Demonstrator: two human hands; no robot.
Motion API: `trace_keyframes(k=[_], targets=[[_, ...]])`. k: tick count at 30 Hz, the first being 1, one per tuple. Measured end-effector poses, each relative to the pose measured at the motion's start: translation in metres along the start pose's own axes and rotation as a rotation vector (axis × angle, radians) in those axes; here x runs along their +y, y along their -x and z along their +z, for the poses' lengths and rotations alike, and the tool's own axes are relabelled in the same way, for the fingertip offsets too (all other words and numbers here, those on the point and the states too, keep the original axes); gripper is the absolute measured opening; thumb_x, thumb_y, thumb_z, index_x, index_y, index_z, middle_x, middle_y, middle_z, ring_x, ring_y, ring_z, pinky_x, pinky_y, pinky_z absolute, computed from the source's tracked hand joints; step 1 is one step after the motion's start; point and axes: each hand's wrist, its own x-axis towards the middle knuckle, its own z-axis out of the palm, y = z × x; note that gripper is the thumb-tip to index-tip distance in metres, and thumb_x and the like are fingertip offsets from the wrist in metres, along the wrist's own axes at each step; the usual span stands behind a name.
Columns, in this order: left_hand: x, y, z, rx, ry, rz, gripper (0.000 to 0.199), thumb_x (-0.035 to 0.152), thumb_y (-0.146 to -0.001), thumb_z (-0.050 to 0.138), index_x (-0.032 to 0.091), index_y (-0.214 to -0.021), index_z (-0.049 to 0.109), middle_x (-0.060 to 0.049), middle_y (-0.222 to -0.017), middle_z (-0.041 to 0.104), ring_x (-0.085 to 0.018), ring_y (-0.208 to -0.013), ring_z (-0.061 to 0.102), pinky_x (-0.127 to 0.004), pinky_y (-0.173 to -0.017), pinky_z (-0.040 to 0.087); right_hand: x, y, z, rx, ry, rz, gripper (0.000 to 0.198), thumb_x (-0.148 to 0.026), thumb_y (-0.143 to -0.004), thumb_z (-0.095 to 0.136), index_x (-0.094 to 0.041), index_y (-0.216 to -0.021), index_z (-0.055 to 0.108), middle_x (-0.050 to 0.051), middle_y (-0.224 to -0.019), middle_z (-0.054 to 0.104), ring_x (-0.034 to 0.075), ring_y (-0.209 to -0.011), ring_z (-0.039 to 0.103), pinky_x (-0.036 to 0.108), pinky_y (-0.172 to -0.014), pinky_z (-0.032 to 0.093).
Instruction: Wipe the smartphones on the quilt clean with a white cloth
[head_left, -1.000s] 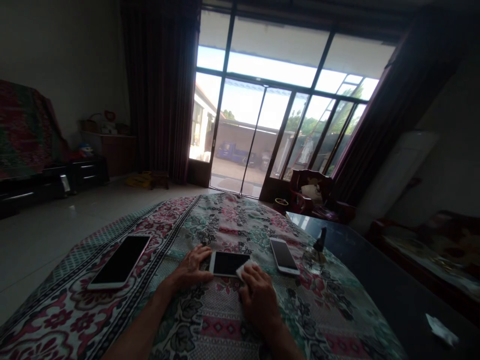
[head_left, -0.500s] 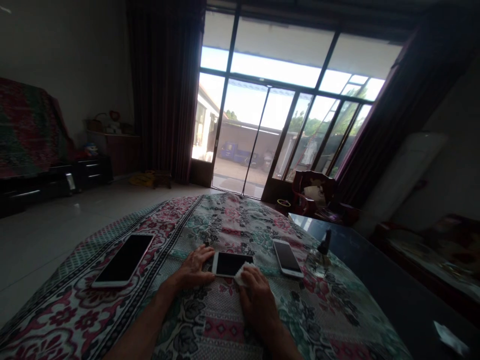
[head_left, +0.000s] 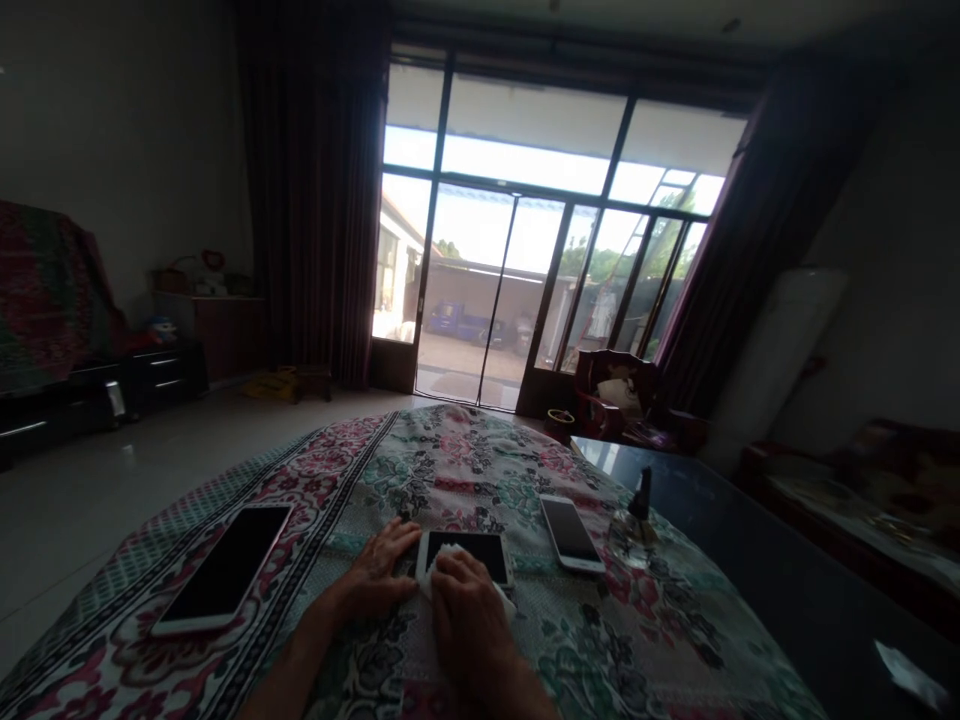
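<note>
A white-framed smartphone (head_left: 480, 550) with a dark screen lies sideways on the patterned cloth in front of me. My left hand (head_left: 382, 568) rests flat at its left end, fingers stretched out and apart. A crumpled white tissue (head_left: 450, 552) is pressed on the phone's screen under my right hand (head_left: 465, 600), whose fingers are closed on it. Part of the phone's lower edge is hidden by that hand. To the right lies a second white smartphone (head_left: 570, 533), and a larger smartphone (head_left: 225, 570) lies to the left; neither is touched.
A clear bottle with a black spray top (head_left: 637, 520) stands right of the phones. Flowered cloth (head_left: 360, 640) covers the surface. A dark glossy table (head_left: 720, 510) adjoins on the right, with a white scrap (head_left: 911, 672) on it. Beyond are a chair (head_left: 619, 390) and glass doors (head_left: 480, 300).
My right hand has slid left with the tissue, from the phone's right end towards its left part. My left hand stays beside the phone. The camera view has tilted and shifted slightly.
</note>
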Motion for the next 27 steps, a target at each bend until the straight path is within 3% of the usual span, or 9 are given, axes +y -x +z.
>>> trace_keyframes(k=[3,9,13,19,23,27], targets=[[-0.010,-0.002,0.007,0.008,-0.035,0.008,0.071,0.020,-0.069,0.063,0.021,-0.139,0.050,-0.006,-0.151,0.042,-0.032,-0.145,0.021,-0.049,-0.119,0.018,-0.002,-0.010,0.010,0.035,-0.016,-0.034,0.020,-0.015,-0.091,0.049,-0.023,-0.086,0.066,0.002,-0.105,0.067,0.020,-0.104,0.057,0.034,-0.096,0.041],[-0.019,-0.006,0.013,0.007,-0.066,0.037,0.074,0.014,-0.066,0.063,0.023,-0.139,0.050,-0.006,-0.150,0.043,-0.033,-0.144,0.022,-0.049,-0.119,0.019,0.010,-0.015,0.023,0.031,0.006,0.003,0.015,-0.014,-0.084,0.057,-0.025,-0.092,0.064,0.000,-0.109,0.066,0.021,-0.105,0.055,0.032,-0.092,0.040],[-0.016,-0.004,0.012,0.032,-0.068,0.028,0.076,0.011,-0.064,0.060,0.026,-0.138,0.051,-0.004,-0.150,0.044,-0.032,-0.144,0.023,-0.050,-0.119,0.019,0.021,-0.011,0.013,0.030,-0.012,0.065,0.018,-0.010,-0.078,0.058,-0.024,-0.087,0.065,-0.001,-0.104,0.067,0.021,-0.100,0.056,0.030,-0.088,0.040],[-0.015,-0.005,0.011,0.012,-0.090,0.016,0.076,0.010,-0.063,0.060,0.022,-0.138,0.051,-0.006,-0.151,0.042,-0.031,-0.145,0.023,-0.046,-0.119,0.019,0.047,-0.006,-0.007,0.150,-0.005,0.280,0.029,-0.003,-0.078,0.047,-0.022,-0.080,0.068,0.002,-0.100,0.068,0.019,-0.101,0.057,0.028,-0.091,0.039],[-0.016,-0.005,0.013,0.041,-0.071,-0.003,0.076,0.013,-0.063,0.064,0.027,-0.137,0.053,-0.003,-0.149,0.045,-0.030,-0.145,0.024,-0.044,-0.119,0.019,0.060,-0.007,-0.011,0.185,0.046,0.375,0.032,-0.004,-0.080,0.043,-0.022,-0.085,0.069,0.005,-0.103,0.069,0.021,-0.104,0.057,0.029,-0.092,0.039],[-0.013,-0.005,0.013,0.062,-0.047,-0.002,0.071,0.024,-0.066,0.070,0.031,-0.135,0.055,-0.001,-0.148,0.047,-0.031,-0.144,0.026,-0.043,-0.119,0.021,0.066,-0.008,-0.010,0.182,0.093,0.374,0.036,-0.003,-0.082,0.042,-0.021,-0.096,0.070,0.006,-0.110,0.068,0.021,-0.108,0.057,0.030,-0.096,0.040]])
